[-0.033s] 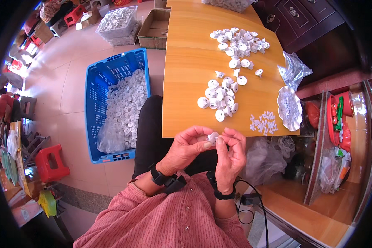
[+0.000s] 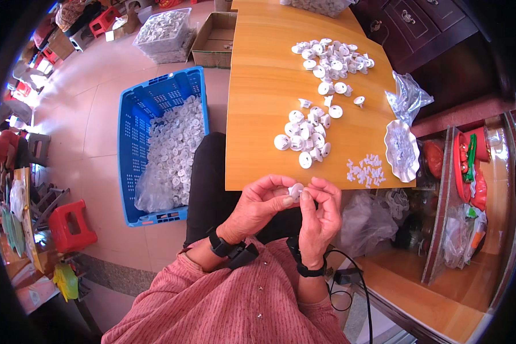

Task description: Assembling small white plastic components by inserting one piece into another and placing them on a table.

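Just off the near edge of the wooden table point(image 2: 252, 126), my left hand point(image 2: 264, 200) pinches a white round-headed plastic part point(image 2: 295, 191) between thumb and fingers. My right hand point(image 2: 320, 212) is closed close beside it, thumb and forefinger pressed on a tiny white piece at the part's side; most of that piece is hidden. Beyond my hands lies a near pile of similar white plastic parts point(image 2: 307, 133), with a larger pile point(image 2: 333, 60) farther back. Small white pegs point(image 2: 367, 171) are scattered near the table's right front corner.
A scalloped white dish point(image 2: 401, 152) of small pieces and a clear plastic bag point(image 2: 408, 96) sit at the table's right edge. To the left, a blue crate point(image 2: 124, 137) holds many white parts. A cardboard box point(image 2: 213, 40) and a red stool point(image 2: 71, 225) stand on the floor.
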{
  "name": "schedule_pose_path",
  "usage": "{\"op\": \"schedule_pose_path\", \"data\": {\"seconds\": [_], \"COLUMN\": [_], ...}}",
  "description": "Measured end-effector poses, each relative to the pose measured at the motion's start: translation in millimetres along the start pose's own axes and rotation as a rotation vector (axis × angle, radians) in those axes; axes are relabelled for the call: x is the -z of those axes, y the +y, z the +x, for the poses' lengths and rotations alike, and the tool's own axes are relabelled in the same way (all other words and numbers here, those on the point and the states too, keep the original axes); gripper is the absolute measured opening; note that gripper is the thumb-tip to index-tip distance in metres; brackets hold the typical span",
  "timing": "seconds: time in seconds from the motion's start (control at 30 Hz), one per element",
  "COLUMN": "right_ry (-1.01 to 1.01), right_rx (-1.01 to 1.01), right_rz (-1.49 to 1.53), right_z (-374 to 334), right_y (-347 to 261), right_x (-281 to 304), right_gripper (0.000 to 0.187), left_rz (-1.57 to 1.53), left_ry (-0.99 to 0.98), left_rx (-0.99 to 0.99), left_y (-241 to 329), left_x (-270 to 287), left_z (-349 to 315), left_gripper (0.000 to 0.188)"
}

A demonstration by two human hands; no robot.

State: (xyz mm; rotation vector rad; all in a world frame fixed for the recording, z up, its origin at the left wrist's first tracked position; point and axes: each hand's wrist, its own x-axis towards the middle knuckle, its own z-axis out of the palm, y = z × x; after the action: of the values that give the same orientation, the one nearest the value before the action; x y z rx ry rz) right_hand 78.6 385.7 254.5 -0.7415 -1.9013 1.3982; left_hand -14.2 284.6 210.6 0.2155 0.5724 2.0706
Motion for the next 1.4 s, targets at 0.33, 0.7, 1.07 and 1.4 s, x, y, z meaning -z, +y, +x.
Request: {"op": "schedule_pose_path", "data": {"seconds": [0.33, 0.7, 1.07, 1.4], "right_ry": [-0.011, -0.028, -0.092, -0.091], "right_rx": [0.01, 0.013, 0.048, 0.111], "right_rz": [0.01, -0.051, -0.062, -0.189], "right_z": [-0.5, -1.3, 1.7, 0.7], "right_y": [0.1, 1.0, 2.9, -0.2], "right_x": [-0.5, -0.3, 4.1, 0.8], "right_gripper": [0.003, 0.003, 0.002, 0.003], "left_rz": [0.111, 0.2, 0.199, 0.237], "left_ry": [0.027, 0.016, 0.058, 0.048], "left_rx": [-0.034, -0.063, -0.044, -0.068], "left_y": [-2.0, 0.1, 2.2, 1.4], "left_x": [-2.2, -3.2, -0.6, 0.1], "left_z": [-1.4, -2.2, -3.2, -4.3], "left_gripper": [0.029, 0.029, 0.025, 0.025]}}
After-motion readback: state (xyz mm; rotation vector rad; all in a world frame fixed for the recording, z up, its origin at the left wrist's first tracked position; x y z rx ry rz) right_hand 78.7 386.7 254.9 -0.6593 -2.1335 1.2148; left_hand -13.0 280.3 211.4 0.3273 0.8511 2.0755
